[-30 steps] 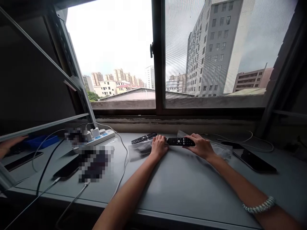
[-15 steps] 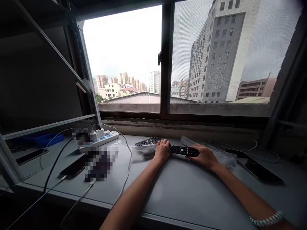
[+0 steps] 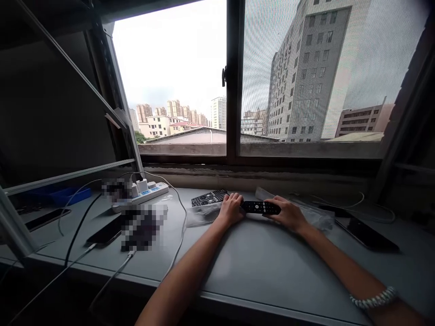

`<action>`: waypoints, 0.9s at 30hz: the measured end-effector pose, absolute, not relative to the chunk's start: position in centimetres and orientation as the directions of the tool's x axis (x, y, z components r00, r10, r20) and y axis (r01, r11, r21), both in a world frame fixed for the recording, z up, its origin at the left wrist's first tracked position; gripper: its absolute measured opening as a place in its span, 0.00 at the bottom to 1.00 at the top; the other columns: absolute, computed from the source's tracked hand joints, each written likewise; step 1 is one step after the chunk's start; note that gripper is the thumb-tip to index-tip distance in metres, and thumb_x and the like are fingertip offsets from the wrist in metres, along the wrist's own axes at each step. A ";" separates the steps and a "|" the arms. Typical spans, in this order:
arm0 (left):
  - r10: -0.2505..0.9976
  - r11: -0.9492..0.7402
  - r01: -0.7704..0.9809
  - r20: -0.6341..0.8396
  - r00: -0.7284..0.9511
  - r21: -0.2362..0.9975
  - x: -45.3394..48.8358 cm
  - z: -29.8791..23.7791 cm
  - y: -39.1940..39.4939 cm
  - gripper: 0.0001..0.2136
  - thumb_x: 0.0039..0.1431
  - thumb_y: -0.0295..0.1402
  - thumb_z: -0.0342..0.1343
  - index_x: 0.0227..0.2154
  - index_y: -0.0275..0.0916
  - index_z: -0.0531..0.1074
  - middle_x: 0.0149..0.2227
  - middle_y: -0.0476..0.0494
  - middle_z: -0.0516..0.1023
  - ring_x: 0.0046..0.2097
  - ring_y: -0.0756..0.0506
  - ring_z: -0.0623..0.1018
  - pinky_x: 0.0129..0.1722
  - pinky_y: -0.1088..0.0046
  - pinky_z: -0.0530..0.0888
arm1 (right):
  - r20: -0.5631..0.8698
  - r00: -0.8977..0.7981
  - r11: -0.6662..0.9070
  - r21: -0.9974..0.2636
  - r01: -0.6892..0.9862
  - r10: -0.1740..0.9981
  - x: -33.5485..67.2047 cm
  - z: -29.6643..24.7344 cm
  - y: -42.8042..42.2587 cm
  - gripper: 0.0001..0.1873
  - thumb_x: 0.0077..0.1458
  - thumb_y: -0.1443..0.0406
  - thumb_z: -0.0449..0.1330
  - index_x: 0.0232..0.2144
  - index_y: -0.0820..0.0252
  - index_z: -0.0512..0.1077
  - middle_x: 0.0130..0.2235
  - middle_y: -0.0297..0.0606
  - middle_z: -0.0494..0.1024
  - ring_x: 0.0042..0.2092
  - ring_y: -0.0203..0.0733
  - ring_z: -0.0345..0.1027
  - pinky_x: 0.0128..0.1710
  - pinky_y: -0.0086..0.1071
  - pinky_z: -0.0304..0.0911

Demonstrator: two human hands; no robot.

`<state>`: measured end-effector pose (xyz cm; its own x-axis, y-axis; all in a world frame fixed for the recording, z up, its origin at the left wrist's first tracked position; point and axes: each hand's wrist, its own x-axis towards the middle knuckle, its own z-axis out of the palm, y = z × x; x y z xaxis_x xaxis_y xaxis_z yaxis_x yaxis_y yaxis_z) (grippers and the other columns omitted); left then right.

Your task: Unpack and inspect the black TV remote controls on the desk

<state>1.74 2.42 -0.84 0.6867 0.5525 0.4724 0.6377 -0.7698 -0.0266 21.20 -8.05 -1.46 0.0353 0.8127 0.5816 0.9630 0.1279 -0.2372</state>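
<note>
A black remote control (image 3: 261, 208) lies across the grey table (image 3: 258, 267) near the window. My left hand (image 3: 231, 209) grips its left end with curled fingers. My right hand (image 3: 288, 213) is closed over its right end. A second black remote (image 3: 208, 198) rests just behind my left hand, partly on a clear plastic bag (image 3: 202, 214). Another clear bag (image 3: 317, 218) lies under and behind my right hand.
A white power strip (image 3: 146, 193) with plugs and white cables sits at the back left. Dark phones lie at the left (image 3: 108, 231), far left (image 3: 45, 218) and right (image 3: 365, 233). A blue tray (image 3: 64, 196) sits under a metal shelf frame. The window sill runs along the back.
My hands stay on the remote; it sits slightly flatter. The view has shifted a little. The other person's hand seen at far left one second ago is gone from view.
</note>
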 end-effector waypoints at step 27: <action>0.536 -0.775 0.625 0.428 0.728 -0.093 2.1 -0.5 1.8 0.13 0.50 0.39 0.54 0.37 0.38 0.65 0.40 0.43 0.72 0.43 0.42 0.72 0.44 0.67 0.66 | 0.628 -0.067 0.129 -0.053 0.990 0.776 21.7 -1.3 -8.1 0.17 0.48 0.60 0.57 0.44 0.49 0.70 0.38 0.34 0.72 0.38 0.40 0.67 0.23 0.26 0.56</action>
